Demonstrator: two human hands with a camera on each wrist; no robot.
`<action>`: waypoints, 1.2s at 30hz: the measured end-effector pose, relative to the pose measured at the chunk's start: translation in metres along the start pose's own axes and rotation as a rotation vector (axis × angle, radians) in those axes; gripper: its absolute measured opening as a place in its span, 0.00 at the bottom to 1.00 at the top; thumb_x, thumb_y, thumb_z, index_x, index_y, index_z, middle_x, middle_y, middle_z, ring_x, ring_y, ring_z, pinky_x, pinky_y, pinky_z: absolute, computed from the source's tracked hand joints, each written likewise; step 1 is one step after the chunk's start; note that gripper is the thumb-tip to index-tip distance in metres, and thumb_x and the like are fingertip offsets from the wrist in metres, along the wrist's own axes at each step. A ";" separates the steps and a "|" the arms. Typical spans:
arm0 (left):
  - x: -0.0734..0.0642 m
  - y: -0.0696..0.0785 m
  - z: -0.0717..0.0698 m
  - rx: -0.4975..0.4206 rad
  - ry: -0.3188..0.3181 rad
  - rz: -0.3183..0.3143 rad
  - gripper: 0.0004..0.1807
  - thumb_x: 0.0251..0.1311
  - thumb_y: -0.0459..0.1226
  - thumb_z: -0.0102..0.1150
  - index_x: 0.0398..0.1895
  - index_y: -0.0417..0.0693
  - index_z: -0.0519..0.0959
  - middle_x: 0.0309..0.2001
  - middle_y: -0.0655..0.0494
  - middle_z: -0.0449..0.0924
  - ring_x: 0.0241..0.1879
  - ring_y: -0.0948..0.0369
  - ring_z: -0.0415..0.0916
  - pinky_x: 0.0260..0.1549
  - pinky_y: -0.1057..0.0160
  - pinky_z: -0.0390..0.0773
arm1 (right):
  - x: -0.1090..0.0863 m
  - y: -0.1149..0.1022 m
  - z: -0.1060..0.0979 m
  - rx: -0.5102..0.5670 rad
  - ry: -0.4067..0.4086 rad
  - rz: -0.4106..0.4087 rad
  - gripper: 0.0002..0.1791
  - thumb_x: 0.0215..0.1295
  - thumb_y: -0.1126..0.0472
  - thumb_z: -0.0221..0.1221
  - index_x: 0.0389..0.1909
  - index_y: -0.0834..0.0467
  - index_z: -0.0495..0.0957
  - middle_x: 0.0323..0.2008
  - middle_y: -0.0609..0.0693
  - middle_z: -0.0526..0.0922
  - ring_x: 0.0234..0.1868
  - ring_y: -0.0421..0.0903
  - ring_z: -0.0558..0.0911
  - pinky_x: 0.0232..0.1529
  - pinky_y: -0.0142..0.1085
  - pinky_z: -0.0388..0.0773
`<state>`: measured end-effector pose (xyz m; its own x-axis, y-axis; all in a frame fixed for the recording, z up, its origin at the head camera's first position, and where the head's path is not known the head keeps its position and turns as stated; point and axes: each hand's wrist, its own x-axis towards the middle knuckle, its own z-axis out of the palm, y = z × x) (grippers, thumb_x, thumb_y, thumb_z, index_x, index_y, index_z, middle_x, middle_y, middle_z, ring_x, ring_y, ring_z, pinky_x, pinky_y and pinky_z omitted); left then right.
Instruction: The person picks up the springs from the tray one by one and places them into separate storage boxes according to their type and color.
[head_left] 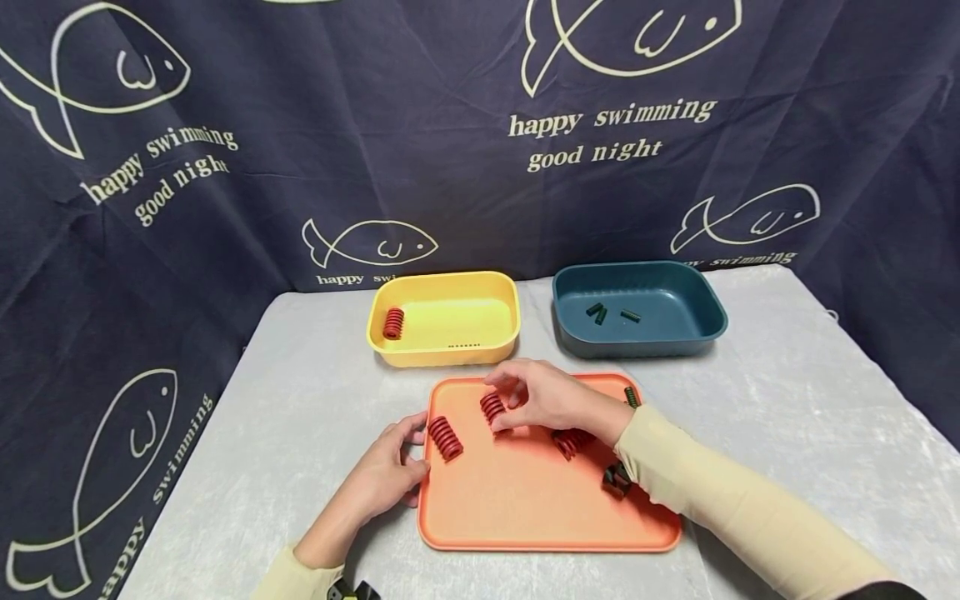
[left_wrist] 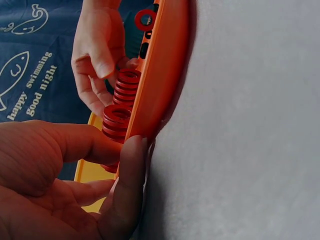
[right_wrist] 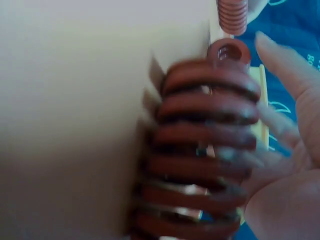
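An orange tray [head_left: 525, 508] carries several red coil springs. My left hand [head_left: 392, 468] pinches the tray's left rim between thumb and fingers, beside the leftmost red spring [head_left: 446, 438]. My right hand [head_left: 551, 396] is over the tray, thumb and fingers spread around the middle red spring [head_left: 492, 410]; the right wrist view shows a gap between thumb and spring. Another red spring [head_left: 572, 442] lies partly hidden under the right wrist and looms large in the right wrist view [right_wrist: 200, 135]. A small dark green spring [head_left: 631, 397] is at the tray's far right.
Behind the tray stands a yellow bin [head_left: 442, 357] with one red spring [head_left: 393, 323] inside. To its right is a blue bin [head_left: 637, 343] holding a few small dark green springs [head_left: 630, 316]. A dark printed curtain [head_left: 480, 183] hangs behind the grey table [head_left: 300, 400].
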<state>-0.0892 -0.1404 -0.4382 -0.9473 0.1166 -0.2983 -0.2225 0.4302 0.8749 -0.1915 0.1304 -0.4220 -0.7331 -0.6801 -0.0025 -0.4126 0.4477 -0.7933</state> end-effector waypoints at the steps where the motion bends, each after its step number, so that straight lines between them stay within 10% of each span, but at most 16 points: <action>1: 0.000 0.000 0.000 0.000 0.000 0.000 0.39 0.55 0.21 0.58 0.74 0.42 0.67 0.54 0.45 0.68 0.30 0.55 0.73 0.16 0.54 0.84 | 0.000 -0.001 0.001 -0.008 0.022 0.004 0.32 0.53 0.53 0.79 0.57 0.60 0.80 0.45 0.51 0.84 0.39 0.47 0.83 0.46 0.40 0.84; 23: 0.000 0.000 0.000 0.003 0.000 -0.001 0.39 0.55 0.21 0.59 0.74 0.42 0.67 0.53 0.45 0.68 0.30 0.56 0.73 0.16 0.54 0.84 | 0.003 -0.004 0.007 -0.046 0.000 0.055 0.26 0.54 0.61 0.77 0.56 0.57 0.83 0.45 0.45 0.86 0.47 0.44 0.83 0.52 0.40 0.83; 36: 0.001 -0.001 -0.001 -0.017 -0.014 0.014 0.39 0.55 0.20 0.58 0.74 0.41 0.67 0.54 0.44 0.68 0.30 0.56 0.74 0.15 0.54 0.84 | 0.004 0.002 -0.005 0.192 -0.002 0.050 0.21 0.58 0.74 0.65 0.52 0.60 0.87 0.46 0.51 0.88 0.41 0.49 0.84 0.42 0.35 0.85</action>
<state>-0.0902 -0.1418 -0.4386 -0.9470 0.1349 -0.2915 -0.2135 0.4136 0.8851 -0.1979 0.1313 -0.4210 -0.7486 -0.6614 -0.0459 -0.2651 0.3620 -0.8937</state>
